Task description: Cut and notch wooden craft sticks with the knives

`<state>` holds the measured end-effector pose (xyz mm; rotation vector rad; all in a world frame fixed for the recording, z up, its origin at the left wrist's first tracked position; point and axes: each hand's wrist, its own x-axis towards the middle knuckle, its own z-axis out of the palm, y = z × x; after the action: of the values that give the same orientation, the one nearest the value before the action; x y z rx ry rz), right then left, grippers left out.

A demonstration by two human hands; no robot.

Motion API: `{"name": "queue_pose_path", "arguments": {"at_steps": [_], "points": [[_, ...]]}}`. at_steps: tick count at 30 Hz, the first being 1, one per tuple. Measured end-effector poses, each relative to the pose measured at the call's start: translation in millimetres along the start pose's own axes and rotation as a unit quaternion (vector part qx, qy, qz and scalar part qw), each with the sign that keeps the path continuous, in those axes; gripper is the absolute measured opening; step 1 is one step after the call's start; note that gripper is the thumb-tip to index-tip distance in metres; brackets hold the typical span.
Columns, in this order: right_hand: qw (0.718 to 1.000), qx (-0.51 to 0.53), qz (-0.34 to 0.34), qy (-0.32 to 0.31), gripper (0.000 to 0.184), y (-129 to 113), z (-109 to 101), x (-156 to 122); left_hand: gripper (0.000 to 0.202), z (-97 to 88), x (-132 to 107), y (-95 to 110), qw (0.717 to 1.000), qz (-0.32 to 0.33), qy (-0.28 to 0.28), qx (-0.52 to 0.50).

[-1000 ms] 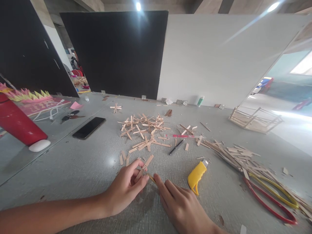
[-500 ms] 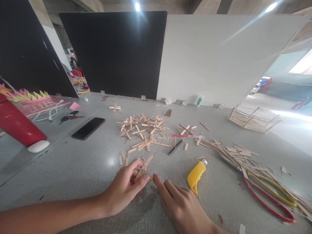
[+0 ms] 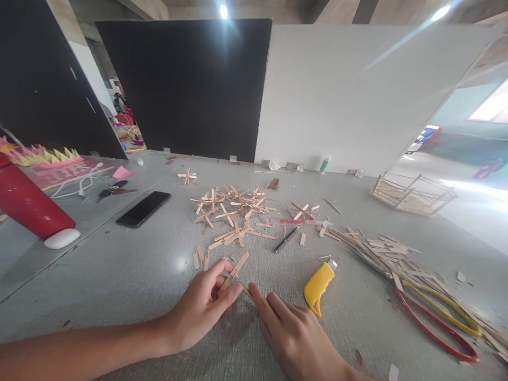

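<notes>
My left hand (image 3: 204, 307) pinches a short wooden craft stick (image 3: 235, 271) between thumb and fingers, holding it slanted just above the grey table (image 3: 127, 275). My right hand (image 3: 296, 336) lies beside it with fingers stretched forward; its fingertip presses on another thin stick (image 3: 247, 291) that meets the first one. A yellow utility knife (image 3: 319, 286) lies just right of my right hand. Beyond my hands is a heap of glued stick crosses (image 3: 232, 209).
A black phone (image 3: 144, 208) lies at the left, with a red cylinder (image 3: 27, 203) on a white base farther left. A black pen (image 3: 286, 239), a pile of cut sticks (image 3: 381, 251), red and yellow loops (image 3: 440, 323) and a stick frame (image 3: 413, 193) are at the right. Black and white boards stand behind.
Hardly anything has moved; my left hand's fingers closed slightly tighter on the stick, and the view shifted a little.
</notes>
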<state>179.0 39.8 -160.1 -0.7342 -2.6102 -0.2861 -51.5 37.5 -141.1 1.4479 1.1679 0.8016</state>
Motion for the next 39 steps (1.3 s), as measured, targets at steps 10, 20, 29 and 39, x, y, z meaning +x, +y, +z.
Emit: {"name": "queue_pose_path", "arguments": {"at_steps": [10,20,29,39], "points": [[1.000,-0.006,0.008,0.015,0.046,0.2,2.5,0.4,0.036,-2.5,-3.3,0.6,1.000,0.010,-0.015,-0.004],[1.000,-0.022,-0.001,-0.001,0.047,0.9,1.4,1.3,0.032,-1.1,-1.9,-3.5,1.000,0.011,-0.003,0.021],[1.000,-0.030,-0.002,-0.004,0.048,0.9,0.4,1.0,0.031,-0.6,-1.4,-2.8,1.000,0.010,0.001,0.030],[1.000,-0.028,-0.001,0.001,0.045,2.5,5.2,0.4,0.030,0.1,-1.5,-7.6,0.999,0.017,0.004,0.027]]}}
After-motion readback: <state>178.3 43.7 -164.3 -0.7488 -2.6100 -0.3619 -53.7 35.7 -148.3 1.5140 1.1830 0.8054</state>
